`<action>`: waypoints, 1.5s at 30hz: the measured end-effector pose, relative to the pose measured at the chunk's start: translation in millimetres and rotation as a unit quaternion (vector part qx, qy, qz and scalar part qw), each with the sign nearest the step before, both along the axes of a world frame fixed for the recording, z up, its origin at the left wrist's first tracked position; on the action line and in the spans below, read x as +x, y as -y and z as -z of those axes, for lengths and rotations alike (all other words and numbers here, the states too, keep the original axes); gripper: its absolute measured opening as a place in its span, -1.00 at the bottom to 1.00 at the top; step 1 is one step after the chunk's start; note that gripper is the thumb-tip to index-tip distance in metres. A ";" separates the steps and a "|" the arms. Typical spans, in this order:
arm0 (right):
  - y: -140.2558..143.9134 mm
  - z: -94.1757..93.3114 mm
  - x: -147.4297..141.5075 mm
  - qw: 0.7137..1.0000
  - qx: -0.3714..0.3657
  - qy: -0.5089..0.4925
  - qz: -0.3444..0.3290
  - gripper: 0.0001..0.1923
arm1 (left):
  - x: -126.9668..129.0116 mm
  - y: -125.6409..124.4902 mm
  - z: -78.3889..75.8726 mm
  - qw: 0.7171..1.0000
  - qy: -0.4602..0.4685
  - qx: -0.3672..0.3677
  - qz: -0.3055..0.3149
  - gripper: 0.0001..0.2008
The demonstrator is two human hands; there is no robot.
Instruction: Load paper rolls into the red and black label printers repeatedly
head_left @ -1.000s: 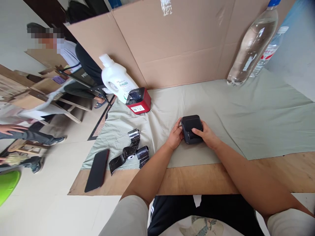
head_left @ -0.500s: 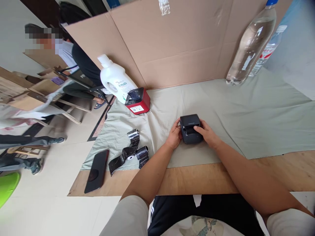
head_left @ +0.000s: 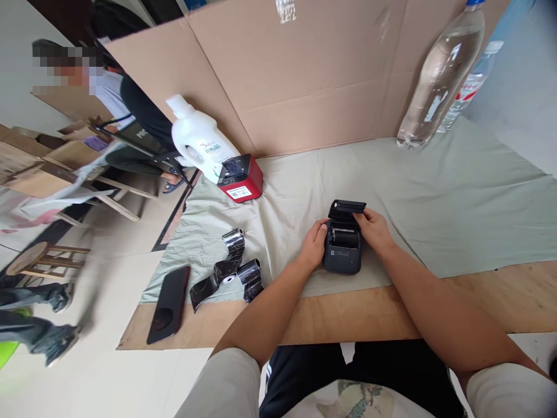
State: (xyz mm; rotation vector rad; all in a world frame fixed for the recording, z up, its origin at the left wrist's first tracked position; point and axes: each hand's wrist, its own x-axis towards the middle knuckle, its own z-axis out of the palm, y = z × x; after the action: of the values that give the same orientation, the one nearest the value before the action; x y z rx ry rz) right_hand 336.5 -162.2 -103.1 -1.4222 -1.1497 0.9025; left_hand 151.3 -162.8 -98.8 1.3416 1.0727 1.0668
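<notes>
Black printer point(head_left: 342, 249) lid now open (previously shut).

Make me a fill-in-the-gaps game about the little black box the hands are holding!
1. The lid of the small black printer is ____.
2. The right hand touches the printer's ____.
3. The red printer stands beside a ____ jug.
4. The black phone lies to the ____ of the paper rolls.

Missing words: open; lid; white; left
</notes>
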 end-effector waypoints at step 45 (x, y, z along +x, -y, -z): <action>-6.4 16.2 2.5 0.989 0.000 0.145 0.001 -0.56 | -212.8 -1.4 -45.0 0.924 -0.330 0.085 -0.170 -0.77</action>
State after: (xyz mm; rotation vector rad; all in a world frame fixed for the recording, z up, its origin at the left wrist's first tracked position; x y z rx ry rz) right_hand 339.1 -155.8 -119.3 -1.5922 -1.3616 0.7078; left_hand -61.5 -161.4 -53.8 1.7602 1.7964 0.9859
